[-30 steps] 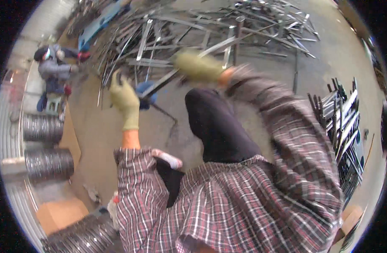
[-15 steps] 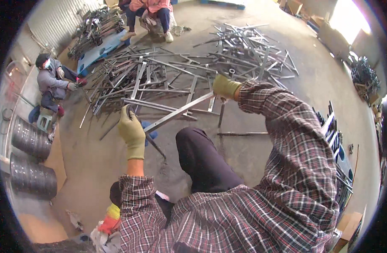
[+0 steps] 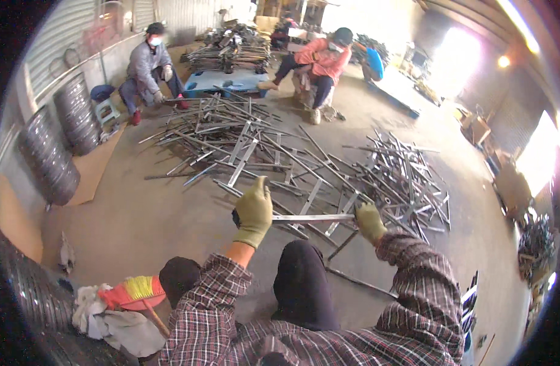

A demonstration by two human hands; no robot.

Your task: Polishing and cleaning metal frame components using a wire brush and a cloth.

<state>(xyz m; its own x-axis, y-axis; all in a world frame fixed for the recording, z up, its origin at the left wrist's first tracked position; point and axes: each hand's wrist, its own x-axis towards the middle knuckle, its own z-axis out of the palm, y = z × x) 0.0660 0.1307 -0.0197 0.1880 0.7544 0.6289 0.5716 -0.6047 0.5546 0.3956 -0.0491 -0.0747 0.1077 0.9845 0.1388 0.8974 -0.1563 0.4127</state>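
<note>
Fingers (image 3: pixel 262 185) of the left hand (image 3: pixel 254 213) are clamping one end of a metal bar (image 3: pixel 313 218), a digit pointing upward; those of the right hand (image 3: pixel 369 221) are gripping the other end, so the bar is spanning both hands above the floor (image 3: pixel 170 235), not yet lying anywhere. Farther out, from the left, black coils (image 3: pixel 48 158) are standing by the wall, a co-worker in grey (image 3: pixel 147 64) is sitting near a blue pallet (image 3: pixel 213 83), and stacked parts (image 3: pixel 228 50) are covering its back. The middle pile (image 3: pixel 243 163) is lying loose, a co-worker in pink (image 3: pixel 323 58) is sitting behind it, and the right pile (image 3: pixel 408 177) is sprawling likewise. Apparently one piece is being handled while many are lying loose; how many are finished isn't showing
</note>
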